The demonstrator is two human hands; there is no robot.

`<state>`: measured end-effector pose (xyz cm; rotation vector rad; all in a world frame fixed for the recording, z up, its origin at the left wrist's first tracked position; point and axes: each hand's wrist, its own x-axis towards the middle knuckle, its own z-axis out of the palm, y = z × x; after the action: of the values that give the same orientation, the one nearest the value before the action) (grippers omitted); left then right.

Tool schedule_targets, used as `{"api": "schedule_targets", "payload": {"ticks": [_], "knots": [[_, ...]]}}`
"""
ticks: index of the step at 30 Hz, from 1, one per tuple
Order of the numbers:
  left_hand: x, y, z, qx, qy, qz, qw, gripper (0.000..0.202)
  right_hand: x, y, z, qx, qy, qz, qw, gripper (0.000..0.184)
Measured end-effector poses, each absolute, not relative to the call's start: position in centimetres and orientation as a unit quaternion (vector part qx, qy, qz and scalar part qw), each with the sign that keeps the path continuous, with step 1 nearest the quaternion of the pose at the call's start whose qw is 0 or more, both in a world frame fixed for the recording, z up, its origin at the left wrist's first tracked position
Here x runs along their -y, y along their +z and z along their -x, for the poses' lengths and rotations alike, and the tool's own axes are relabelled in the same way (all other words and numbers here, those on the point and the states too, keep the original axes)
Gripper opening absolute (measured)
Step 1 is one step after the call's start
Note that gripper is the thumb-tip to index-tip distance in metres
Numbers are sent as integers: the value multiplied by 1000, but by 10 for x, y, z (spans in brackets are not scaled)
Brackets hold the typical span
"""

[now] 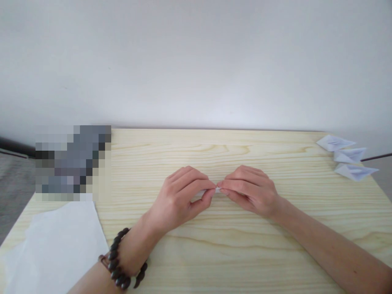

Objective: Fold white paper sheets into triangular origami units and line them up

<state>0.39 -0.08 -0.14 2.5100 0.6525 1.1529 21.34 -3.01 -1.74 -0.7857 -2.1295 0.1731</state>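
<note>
Between my two hands is a small folded piece of white paper [217, 190], mostly hidden by the fingers. My left hand [183, 196] pinches its left end between thumb and forefinger. At the other end, my right hand [251, 188] pinches it the same way, with the fingertips of both hands almost meeting. Both hands are over the middle of the wooden table. Three folded white paper boats [335, 143] stand in a row at the table's far right corner.
Loose white paper sheets [61, 245] lie at the table's left, partly under my left forearm. Behind them is a blurred-out dark object [76, 159]. A pale wall [214, 65] rises along the back edge of the wood-grain table [208, 257]. A beaded bracelet [114, 261] circles my left wrist.
</note>
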Motion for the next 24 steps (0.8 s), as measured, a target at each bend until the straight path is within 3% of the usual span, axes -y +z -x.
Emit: {"api": "schedule_targets", "payload": {"ticks": [12,24], "knots": [[-11,-2,7,-276,404,-870,64,12,29,-13,-216,782,95,385,481,12],[-18,-11,14,-335,370,-860,104,7,28,-13,-219,726,125,441,512,11]]}}
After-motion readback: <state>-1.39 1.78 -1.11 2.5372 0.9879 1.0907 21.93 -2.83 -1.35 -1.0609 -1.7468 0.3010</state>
